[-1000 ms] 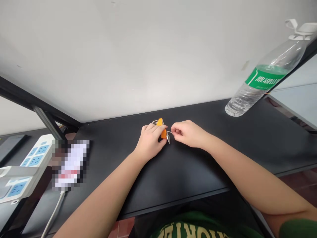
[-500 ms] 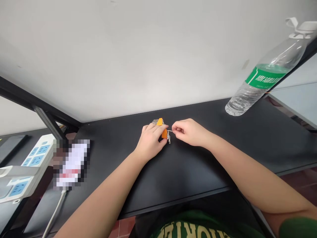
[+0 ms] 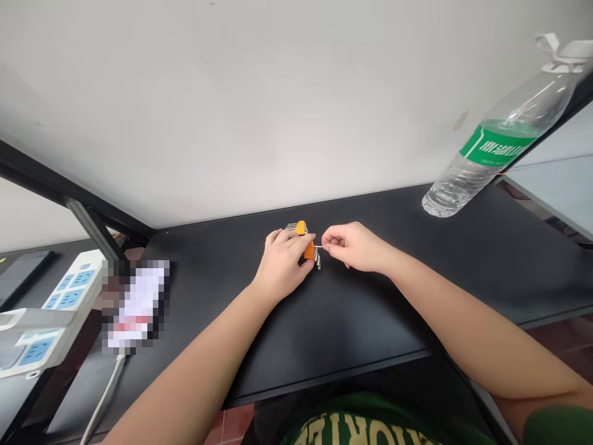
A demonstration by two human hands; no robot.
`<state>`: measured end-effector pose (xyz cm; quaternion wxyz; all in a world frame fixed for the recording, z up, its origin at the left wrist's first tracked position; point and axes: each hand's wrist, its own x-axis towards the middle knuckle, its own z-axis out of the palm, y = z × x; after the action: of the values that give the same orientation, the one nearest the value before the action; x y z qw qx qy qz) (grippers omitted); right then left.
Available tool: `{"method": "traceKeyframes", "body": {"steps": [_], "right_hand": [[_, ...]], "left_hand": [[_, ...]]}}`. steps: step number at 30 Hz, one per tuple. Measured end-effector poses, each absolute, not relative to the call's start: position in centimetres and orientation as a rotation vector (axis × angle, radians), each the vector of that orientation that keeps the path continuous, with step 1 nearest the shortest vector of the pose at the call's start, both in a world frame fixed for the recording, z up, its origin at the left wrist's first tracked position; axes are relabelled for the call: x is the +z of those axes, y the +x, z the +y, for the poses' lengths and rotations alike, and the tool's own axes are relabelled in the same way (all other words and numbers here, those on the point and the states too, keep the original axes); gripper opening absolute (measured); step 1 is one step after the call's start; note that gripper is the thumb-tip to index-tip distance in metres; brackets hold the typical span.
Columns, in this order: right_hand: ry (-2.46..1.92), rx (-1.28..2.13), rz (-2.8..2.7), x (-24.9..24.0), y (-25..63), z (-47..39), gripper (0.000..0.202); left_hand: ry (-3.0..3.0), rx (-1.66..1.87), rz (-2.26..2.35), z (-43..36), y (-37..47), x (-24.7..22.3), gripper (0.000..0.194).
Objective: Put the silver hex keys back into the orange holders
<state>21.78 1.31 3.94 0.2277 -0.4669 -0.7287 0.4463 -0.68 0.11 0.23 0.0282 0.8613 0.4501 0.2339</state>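
My left hand [image 3: 283, 262] is closed over an orange hex key holder [image 3: 309, 250] on the black table, its fingers across the top and the thumb along the near side. Several silver hex keys [image 3: 318, 259] poke out of the holder on the right, and more thin shafts stick out at its far left. To the right, my right hand [image 3: 345, 245] pinches one slim hex key [image 3: 317, 246] between thumb and fingertips. That key spans the small gap between the holder and my fingers; its end inside the pinch is hidden.
A large water bottle [image 3: 498, 142] with a green label stands at the back right. At the left lie a blurred phone-like object [image 3: 136, 303] with a white cable [image 3: 104, 395] and a white power strip [image 3: 69, 296]. A pale wall [image 3: 296, 111] rises behind the black table [image 3: 333, 334].
My right hand's lower fingers have shifted slightly around the key. The left hand and the orange holder have hardly moved.
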Motion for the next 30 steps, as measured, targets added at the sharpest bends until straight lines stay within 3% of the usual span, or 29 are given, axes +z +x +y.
{"method": "traceKeyframes", "body": {"steps": [15,24,30], "right_hand": [[-1.291,1.244,-1.956,4.0,21.9,1.4,0.013],[-1.187,1.708,-1.293,2.2,19.6,1.7,0.026],[-0.923,1.796,-1.094,2.3,20.0,2.0,0.037]], "left_hand": [[2.681,0.736,1.352,0.1,-0.9,0.3,0.045],[2.619,0.798,1.335,0.0,-0.6,0.1,0.044],[2.423,0.888,1.39,0.2,-0.7,-0.1,0.044]]}}
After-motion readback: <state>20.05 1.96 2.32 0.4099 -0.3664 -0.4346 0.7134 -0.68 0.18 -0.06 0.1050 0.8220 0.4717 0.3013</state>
